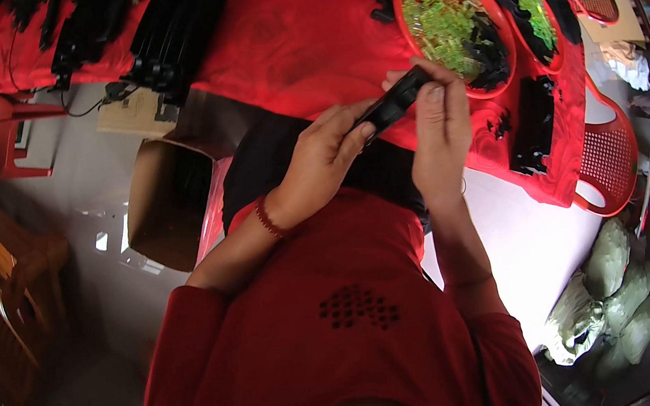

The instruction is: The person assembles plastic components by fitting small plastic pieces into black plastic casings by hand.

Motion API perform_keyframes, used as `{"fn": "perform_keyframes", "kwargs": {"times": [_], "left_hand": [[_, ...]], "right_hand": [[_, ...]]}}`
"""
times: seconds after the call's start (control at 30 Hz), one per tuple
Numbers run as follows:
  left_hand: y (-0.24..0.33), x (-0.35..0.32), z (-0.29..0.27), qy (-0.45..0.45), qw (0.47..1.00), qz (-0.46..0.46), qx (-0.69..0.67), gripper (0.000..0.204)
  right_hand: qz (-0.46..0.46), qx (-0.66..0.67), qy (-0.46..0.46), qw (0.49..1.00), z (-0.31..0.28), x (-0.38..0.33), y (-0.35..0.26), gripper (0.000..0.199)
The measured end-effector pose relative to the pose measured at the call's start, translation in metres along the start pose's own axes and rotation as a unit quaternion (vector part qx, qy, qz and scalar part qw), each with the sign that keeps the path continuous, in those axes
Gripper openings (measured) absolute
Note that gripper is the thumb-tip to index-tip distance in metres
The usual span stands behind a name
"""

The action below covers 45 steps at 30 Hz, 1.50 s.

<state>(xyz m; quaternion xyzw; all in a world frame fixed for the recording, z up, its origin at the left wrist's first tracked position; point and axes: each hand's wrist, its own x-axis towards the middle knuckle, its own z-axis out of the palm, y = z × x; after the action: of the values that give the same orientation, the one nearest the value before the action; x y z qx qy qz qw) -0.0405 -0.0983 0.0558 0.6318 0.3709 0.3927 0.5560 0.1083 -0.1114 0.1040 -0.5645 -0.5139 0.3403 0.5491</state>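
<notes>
1. Location: the elongated black part is held aloft between both hands, by the near edge of the red-covered table, beside the red round tray of yellow-green pieces.
2. Left hand: fingers grip the part's left end, thumb along its side.
3. Right hand: fingers close on the opposite end; their exact contact is partly hidden.
4. Handling: the part is probably light, stiff moulded plastic. Its smooth-looking faces may be slightly slippery; thin edges or small features could be fragile.
5. Grip points: support both ends by the long sides; avoid bending the middle.
</notes>
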Motion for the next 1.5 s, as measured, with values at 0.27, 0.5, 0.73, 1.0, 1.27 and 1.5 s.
{"fn": "perform_keyframes", "kwargs": {"times": [0.27, 0.5, 0.73, 1.0, 1.27, 1.5], "left_hand": [[-0.005, -0.004, 0.002, -0.013, 0.964, -0.116, -0.238, 0.035], [0.003, -0.004, -0.004, -0.037, 0.987, -0.110, -0.111, 0.031], [0.000, 0.001, 0.004, 0.000, 0.989, -0.091, -0.113, 0.027], [-0.007, -0.005, 0.003, 0.043, 0.993, -0.065, -0.088, 0.020], [-0.016, -0.009, 0.001, -0.016, 0.973, -0.120, -0.196, 0.019], [-0.001, 0.003, 0.001, -0.041, 0.975, -0.125, -0.177, 0.026]], "right_hand": [[-0.023, -0.057, 0.019, 0.998, -0.002, -0.012, 0.006, 0.037], [-0.007, -0.058, 0.027, 0.998, -0.006, -0.009, 0.010, 0.039], [-0.027, -0.075, 0.058, 0.995, -0.005, -0.008, 0.010, 0.037], [-0.066, -0.160, 0.043, 0.984, -0.002, -0.015, 0.020, 0.034], [-0.126, -0.251, 0.037, 0.959, -0.007, -0.025, 0.013, 0.032], [-0.051, -0.211, 0.062, 0.974, -0.012, -0.010, 0.022, 0.032]]}}
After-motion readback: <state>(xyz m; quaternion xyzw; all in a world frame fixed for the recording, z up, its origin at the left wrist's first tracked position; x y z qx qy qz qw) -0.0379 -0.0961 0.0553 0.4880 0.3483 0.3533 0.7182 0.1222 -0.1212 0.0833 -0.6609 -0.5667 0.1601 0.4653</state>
